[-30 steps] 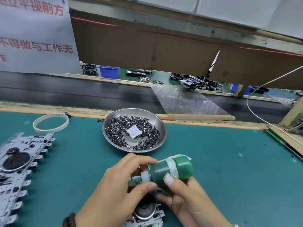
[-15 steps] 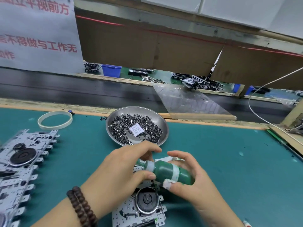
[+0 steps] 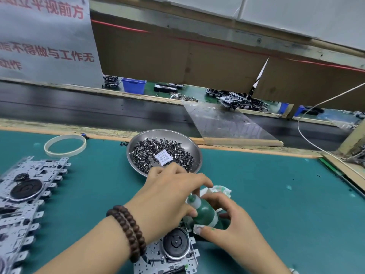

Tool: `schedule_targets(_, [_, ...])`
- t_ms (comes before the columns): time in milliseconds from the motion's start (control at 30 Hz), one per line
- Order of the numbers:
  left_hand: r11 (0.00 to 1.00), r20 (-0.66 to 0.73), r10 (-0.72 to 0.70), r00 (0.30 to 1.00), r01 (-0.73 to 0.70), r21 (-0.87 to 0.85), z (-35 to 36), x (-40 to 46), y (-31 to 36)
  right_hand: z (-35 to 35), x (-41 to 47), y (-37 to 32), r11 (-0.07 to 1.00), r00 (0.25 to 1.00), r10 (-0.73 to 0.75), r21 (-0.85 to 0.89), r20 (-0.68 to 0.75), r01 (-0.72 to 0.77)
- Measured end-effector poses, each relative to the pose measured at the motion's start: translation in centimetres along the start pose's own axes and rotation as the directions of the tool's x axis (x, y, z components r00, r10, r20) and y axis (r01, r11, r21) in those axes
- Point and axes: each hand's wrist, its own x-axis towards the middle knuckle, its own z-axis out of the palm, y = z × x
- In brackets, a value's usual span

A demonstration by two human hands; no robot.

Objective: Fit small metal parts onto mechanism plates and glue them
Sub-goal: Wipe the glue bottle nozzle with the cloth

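Observation:
A small green glue bottle (image 3: 206,213) with white tape round it lies tilted between both hands, low over the green mat. My right hand (image 3: 230,229) grips its body. My left hand (image 3: 169,196) pinches its white neck and green nozzle end. Just below them lies a metal mechanism plate (image 3: 169,256) with a black round wheel. A steel dish (image 3: 194,153) of small dark metal parts with a white paper label stands right behind my left hand. A stained white tissue (image 3: 219,189) lies behind the bottle.
A stack of metal mechanism plates (image 3: 25,198) lies at the left edge. A pale tape ring (image 3: 65,145) sits at the back left of the mat. A black conveyor belt (image 3: 79,109) runs behind the mat, with a clear sheet (image 3: 227,123) leaning over it. A white cable (image 3: 308,141) hangs at right.
Both hands and the bottle have moved away from me and down toward the mat, closer to the dish. The bottle has turned so its nozzle points up-left. The mechanism plate is more exposed.

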Motion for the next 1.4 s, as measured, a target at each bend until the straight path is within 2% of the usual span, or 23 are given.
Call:
schedule_targets(133, [1.0, -0.041, 0.021, 0.999, -0.021, 0.019, 0.3, 0.3, 0.4, -0.5, 0.1, 0.4, 1.0, 1.0, 0.02, -0.013, -0.002, -0.02])
schedule_targets(233, [0.998, -0.076, 0.045, 0.996, -0.041, 0.057, 0.2, 0.2, 0.4, -0.8, 0.1, 0.5, 0.998, 1.0, 0.019, 0.065, 0.0, -0.019])
schedule_targets(367, [0.998, -0.205, -0.009, 0.979, -0.004, -0.062, -0.2, -0.3, 0.3, -0.6, 0.2, 0.6, 0.984, 1.0, 0.013, 0.179, -0.009, -0.012])
schedule_targets(433, [0.994, -0.211, -0.074, 0.975, 0.055, -0.096, 0.0, -0.4, -0.1, -0.5, 0.3, 0.7, 0.976, 1.0, 0.014, 0.218, -0.003, -0.013])
schedule_targets(567, [0.985, -0.045, -0.167, 0.985, 0.165, -0.045, 0.9, 0.4, -0.9, -0.5, 0.3, 1.0, 0.976, 1.0, 0.011, 0.218, -0.002, -0.01])
schedule_targets(800, [0.981, 0.218, -0.158, 0.963, 0.128, 0.146, 3.2, 3.0, -0.5, -0.5, 0.3, 1.2, 0.98, 1.0, 0.014, 0.2, 0.022, -0.018])
schedule_targets(933, [0.972, 0.271, -0.187, 0.944, 0.138, 0.191, 4.1, 3.2, -0.7, -0.5, 0.3, 1.2, 0.981, 1.0, 0.001, 0.193, 0.03, -0.007])
schedule_targets(1167, [0.945, 0.207, -0.217, 0.954, 0.152, 0.288, 4.4, 4.2, -0.8, -0.5, 0.2, 1.3, 0.986, 1.0, 0.017, 0.167, 0.02, -0.02])
schedule_targets(1233, [0.959, 0.139, -0.208, 0.968, 0.175, 0.221, 4.5, 4.1, -1.0, -0.3, 0.3, 1.3, 0.991, 0.999, 0.027, 0.133, -0.023, -0.023])
schedule_targets(1400, [0.977, -0.127, -0.191, 0.973, 0.175, -0.124, 4.1, 3.3, -1.5, -0.1, 0.4, 1.4, 0.995, 0.993, 0.074, 0.073, -0.087, -0.068])
